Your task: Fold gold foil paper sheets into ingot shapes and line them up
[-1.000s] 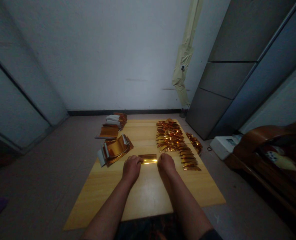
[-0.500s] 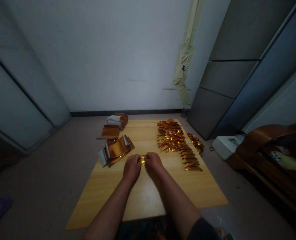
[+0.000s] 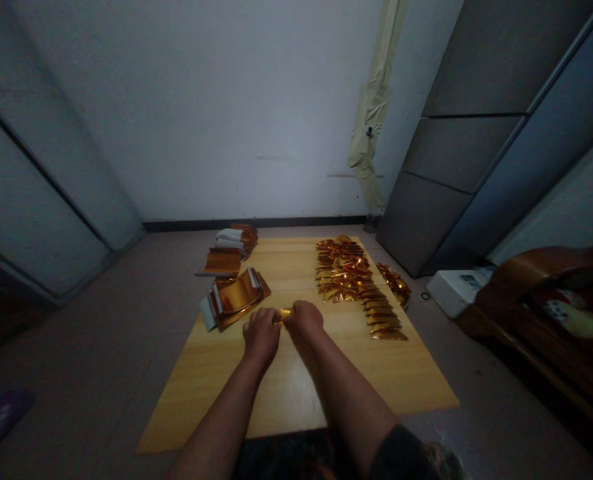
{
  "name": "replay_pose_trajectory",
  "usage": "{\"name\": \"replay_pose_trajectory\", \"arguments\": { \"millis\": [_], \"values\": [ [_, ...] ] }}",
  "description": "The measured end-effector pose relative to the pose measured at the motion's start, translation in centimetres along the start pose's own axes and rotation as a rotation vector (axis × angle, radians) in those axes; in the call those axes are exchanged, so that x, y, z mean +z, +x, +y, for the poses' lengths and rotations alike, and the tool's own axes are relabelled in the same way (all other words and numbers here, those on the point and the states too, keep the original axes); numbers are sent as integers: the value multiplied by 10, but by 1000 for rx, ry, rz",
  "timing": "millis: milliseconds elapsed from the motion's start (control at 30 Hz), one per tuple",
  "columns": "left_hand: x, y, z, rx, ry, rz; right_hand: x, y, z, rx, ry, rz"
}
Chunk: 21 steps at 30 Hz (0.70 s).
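Note:
A small piece of shiny gold foil paper [image 3: 285,313] is held between my two hands above the middle of the wooden board. My left hand [image 3: 262,331] is closed on its left end, and my right hand [image 3: 303,319] is closed on its right end; the fingers cover most of it. Just beyond my left hand lies a curved stack of gold foil paper sheets [image 3: 237,293] with grey-white backs. To the right are rows of folded gold foil pieces [image 3: 343,270], overlapping one another, with a shorter row [image 3: 382,315] nearer to me.
The wooden board [image 3: 376,380] stands low over the floor. More foil sheets [image 3: 226,257] lie at its far left. Past its right edge is a heap of folded foil [image 3: 395,283]. A white box [image 3: 453,292], a wooden seat [image 3: 521,313] and a grey fridge [image 3: 446,160] stand at right.
My hands stay on the foil piece, with the left hand turned slightly and a little lower relative to the right. The whole view has shifted slightly.

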<state>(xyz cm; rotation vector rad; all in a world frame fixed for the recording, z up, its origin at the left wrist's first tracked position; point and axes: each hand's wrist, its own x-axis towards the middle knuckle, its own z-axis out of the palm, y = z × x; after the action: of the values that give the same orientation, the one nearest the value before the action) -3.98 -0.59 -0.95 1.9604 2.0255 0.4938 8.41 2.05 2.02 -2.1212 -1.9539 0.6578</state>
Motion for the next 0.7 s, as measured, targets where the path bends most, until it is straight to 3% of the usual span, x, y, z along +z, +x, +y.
{"name": "replay_pose_trajectory", "arguments": {
  "millis": [300,500,700],
  "values": [
    [0,-2,0,-20,-29,18,11,4,-7,52,-51,40],
    [-2,-1,1,-20,-39,14,7,4,0,48,32,36],
    [2,-5,-1,54,-8,48,12,-6,26,-102,282,221]
  ]
}}
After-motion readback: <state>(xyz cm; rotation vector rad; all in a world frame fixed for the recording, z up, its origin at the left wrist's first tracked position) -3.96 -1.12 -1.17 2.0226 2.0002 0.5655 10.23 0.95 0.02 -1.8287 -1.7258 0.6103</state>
